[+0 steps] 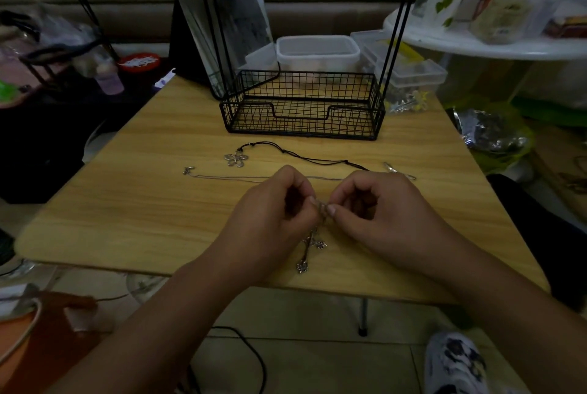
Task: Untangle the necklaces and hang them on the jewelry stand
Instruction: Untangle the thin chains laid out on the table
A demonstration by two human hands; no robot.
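Note:
Over the near middle of the wooden table (127, 203), my left hand (270, 222) and my right hand (378, 215) meet and pinch a tangled silver chain necklace (322, 208) between thumbs and fingertips. Its small flower charms (313, 247) dangle below my hands. A black cord necklace with a silver flower pendant (236, 160) lies farther back. Beside it stretches a thin silver chain (228, 176) with a clasp at its left end. The black wire jewelry stand (301, 107) has a basket base and tall rods rising out of view.
Clear plastic containers (317, 50) stand behind the stand, and a mirror (222, 12) leans at the back left. A small pile of metal trinkets (406, 103) lies at the table's back right. A white round table (492, 41) with cluttered items is at far right.

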